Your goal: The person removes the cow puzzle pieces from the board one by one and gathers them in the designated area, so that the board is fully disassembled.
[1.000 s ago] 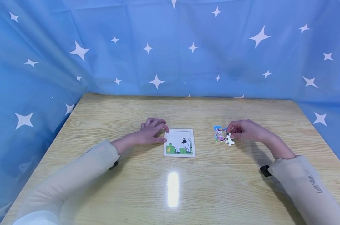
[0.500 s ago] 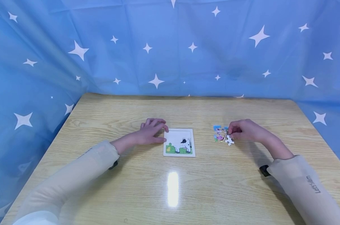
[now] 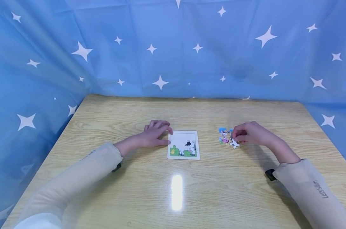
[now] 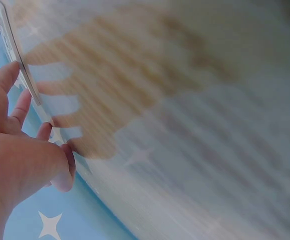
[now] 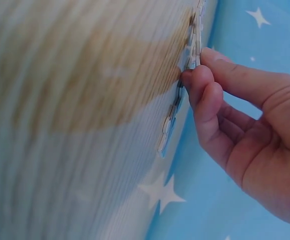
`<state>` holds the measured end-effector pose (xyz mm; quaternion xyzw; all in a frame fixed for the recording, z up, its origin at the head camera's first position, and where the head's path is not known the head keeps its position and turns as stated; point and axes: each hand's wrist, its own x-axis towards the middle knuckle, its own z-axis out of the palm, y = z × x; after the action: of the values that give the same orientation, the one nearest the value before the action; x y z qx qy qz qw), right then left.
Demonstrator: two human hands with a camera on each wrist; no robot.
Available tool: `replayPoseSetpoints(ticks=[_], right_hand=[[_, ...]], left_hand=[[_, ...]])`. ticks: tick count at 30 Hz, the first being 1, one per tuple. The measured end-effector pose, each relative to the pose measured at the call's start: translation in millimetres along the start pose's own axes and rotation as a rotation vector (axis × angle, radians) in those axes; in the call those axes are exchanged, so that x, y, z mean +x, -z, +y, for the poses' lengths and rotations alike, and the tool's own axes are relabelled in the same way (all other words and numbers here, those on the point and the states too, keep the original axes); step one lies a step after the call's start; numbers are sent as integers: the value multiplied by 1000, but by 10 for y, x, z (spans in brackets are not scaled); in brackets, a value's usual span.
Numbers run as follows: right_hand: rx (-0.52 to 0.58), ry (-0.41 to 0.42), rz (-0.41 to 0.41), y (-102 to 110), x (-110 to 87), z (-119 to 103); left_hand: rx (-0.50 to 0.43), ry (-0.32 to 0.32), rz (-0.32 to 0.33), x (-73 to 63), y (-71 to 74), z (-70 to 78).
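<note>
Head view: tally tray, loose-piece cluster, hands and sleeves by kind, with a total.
Cow jigsaw tray: 1
Loose-piece cluster: 1 (pieces too crowded to count)
Hands, left hand and right hand: 2
Sleeves: 2
Total: 6

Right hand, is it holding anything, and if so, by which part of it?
The right hand pinches a mostly white puzzle piece by its edge.

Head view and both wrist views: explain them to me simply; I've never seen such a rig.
No machine here: a person works bare-handed. One picture comes from a camera on the head, looking down; the others from cameras on each wrist. On the wooden table lie a jigsaw tray, its nearer part holding duck and cow pieces, and a cluster of loose pieces. The left hand touches the tray's edge; the right hand pinches a white jigsaw piece.
</note>
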<state>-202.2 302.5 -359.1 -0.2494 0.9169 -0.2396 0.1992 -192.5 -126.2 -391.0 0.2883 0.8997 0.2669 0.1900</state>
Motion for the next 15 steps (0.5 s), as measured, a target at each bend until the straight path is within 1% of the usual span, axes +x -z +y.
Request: replayPoseSetpoints(ticks=[5, 11, 15], right_hand=[[-18, 4, 5, 2, 5, -23], [-18, 10, 34, -29, -22, -71], [-17, -10, 44, -51, -40, -124]], left_hand=[[-5, -1, 2, -7, 10, 3], [-9, -3, 1, -13, 11, 2], [-5, -8, 5, -4, 4, -4]])
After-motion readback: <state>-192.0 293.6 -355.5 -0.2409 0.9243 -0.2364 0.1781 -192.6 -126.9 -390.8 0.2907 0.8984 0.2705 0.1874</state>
